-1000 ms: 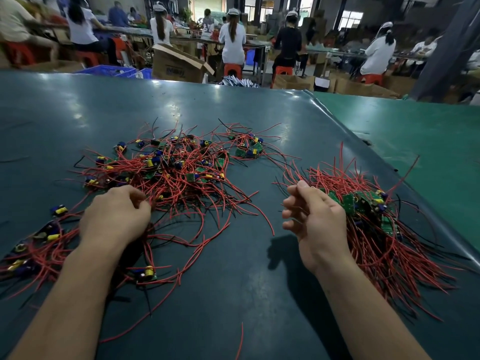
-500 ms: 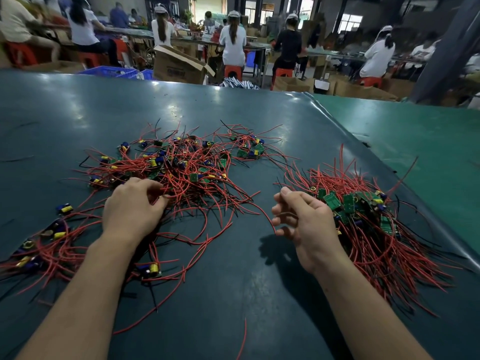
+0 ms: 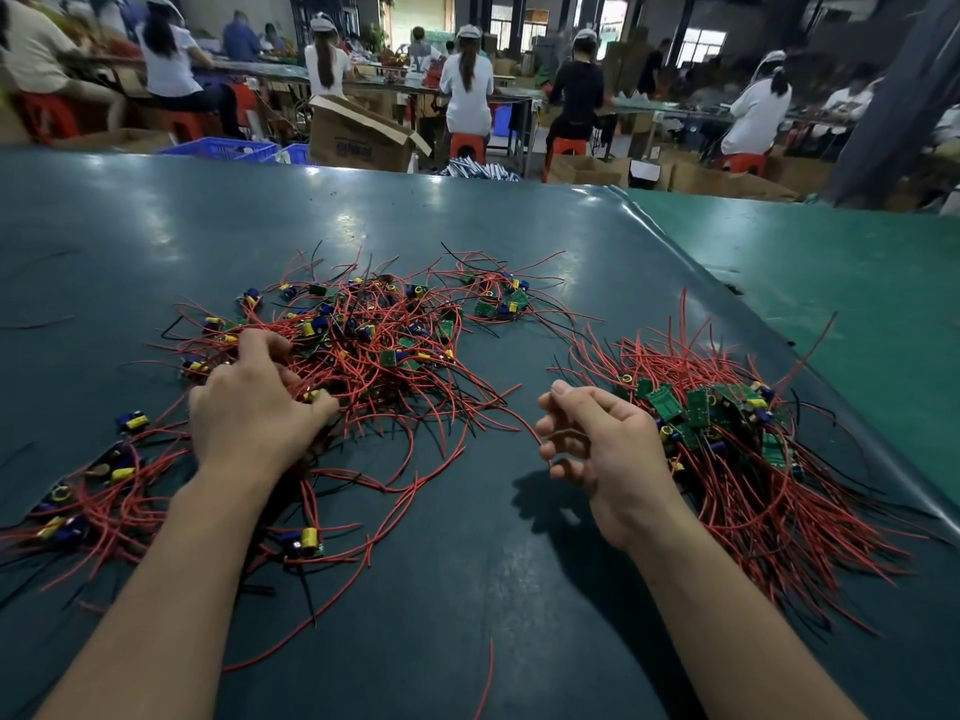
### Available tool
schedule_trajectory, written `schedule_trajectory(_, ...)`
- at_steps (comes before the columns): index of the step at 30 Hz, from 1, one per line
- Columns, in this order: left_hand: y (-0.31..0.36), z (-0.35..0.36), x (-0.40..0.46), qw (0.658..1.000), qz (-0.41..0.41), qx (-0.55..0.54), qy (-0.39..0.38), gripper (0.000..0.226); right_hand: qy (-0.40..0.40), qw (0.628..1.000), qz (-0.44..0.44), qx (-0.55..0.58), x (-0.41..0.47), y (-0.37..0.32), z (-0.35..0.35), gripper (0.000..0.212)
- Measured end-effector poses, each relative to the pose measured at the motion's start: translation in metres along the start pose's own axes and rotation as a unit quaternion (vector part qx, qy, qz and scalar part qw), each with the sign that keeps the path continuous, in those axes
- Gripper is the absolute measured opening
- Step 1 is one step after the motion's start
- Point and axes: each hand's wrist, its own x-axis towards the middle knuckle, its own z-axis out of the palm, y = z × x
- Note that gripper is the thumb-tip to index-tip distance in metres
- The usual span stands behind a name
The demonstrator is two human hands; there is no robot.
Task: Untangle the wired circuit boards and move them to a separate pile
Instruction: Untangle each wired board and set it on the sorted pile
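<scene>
A tangled pile of wired circuit boards (image 3: 384, 345), with red and black leads and blue and yellow parts, lies left of centre on the dark mat (image 3: 467, 589). My left hand (image 3: 249, 407) reaches into the pile's near edge, fingers curled, and pinches a wired board with a yellow part at the thumb. The separate pile (image 3: 727, 433) lies to the right, green boards on top and red leads fanned toward me. My right hand (image 3: 602, 454) hovers just left of that pile, fingers loosely curled and holding nothing.
More wired boards (image 3: 78, 501) trail off at the near left, and a single board (image 3: 304, 543) lies by my left forearm. A lighter green mat (image 3: 831, 283) overlaps at the right. Beyond the far edge are a cardboard box (image 3: 358, 137) and seated workers.
My left hand has moved forward and right into the tangle and closed on a board. My right hand has drifted left, away from the separate pile, still holding nothing.
</scene>
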Motion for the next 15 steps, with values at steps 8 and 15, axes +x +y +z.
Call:
schedule_trajectory(8,-0.003,-0.011,-0.006,0.982,0.031,-0.142,0.12,0.047,-0.002,1.0,0.001,0.004,-0.002,-0.002,0.002,0.02)
schedule_trajectory(15,0.004,-0.019,-0.005,0.935,0.011,-0.287,0.206,0.029,-0.005,1.0,-0.001,0.005,-0.001,-0.001,0.001,0.02)
